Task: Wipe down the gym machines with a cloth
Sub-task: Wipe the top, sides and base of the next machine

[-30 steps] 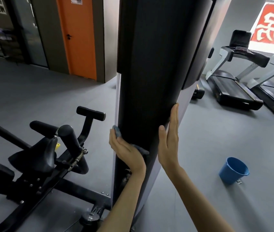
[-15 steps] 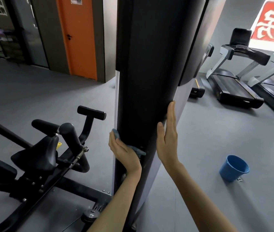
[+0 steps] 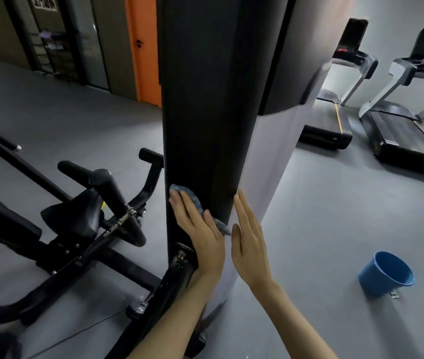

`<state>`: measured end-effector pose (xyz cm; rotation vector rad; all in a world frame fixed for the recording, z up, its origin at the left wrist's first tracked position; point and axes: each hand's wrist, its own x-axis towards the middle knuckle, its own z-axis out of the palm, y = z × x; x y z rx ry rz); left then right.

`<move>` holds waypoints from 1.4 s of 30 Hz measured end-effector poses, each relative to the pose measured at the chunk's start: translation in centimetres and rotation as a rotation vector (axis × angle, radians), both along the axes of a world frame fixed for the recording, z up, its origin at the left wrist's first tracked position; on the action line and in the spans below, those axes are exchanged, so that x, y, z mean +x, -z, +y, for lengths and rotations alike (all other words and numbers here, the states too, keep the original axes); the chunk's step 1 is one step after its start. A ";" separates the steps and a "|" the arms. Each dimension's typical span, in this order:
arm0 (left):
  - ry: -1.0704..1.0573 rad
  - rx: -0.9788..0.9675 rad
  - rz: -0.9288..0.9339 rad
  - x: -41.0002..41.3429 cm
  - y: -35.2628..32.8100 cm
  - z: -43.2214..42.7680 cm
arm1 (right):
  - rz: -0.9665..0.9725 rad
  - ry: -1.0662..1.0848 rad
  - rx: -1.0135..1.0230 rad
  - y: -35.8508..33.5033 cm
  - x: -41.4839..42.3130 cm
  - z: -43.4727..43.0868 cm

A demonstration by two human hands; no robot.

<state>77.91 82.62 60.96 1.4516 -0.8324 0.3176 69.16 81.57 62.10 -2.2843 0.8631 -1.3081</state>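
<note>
Left grip (image 3: pixel 200 229), fingers flat, is pressing the cloth (image 3: pixel 194 199) to the upright column (image 3: pixel 200 112) rising overhead; right grip (image 3: pixel 251 242), flat, is bracing alongside.

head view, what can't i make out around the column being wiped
Cloth: head view, mostly under the left hand; only a blue edge shows.
Column: head view, top cut off by the frame's upper edge.
Sign: head view, too small and cut by the top edge to read.
Bucket: head view, too small to tell any contents.
</note>
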 end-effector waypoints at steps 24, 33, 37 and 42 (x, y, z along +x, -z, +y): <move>-0.350 0.265 -0.742 -1.2 17.4 -0.5 | -0.130 -0.128 -0.188 19.9 -1.2 -6.4; -0.379 0.118 -0.901 0.7 27.6 -2.7 | -0.228 -0.093 -0.343 30.3 0.9 -8.6; -0.423 0.152 -0.963 1.8 33.4 -2.0 | -0.277 -0.091 -0.411 32.7 1.4 -9.4; -0.363 0.111 -0.990 2.9 39.1 -0.9 | -0.284 -0.124 -0.387 38.4 1.8 -8.0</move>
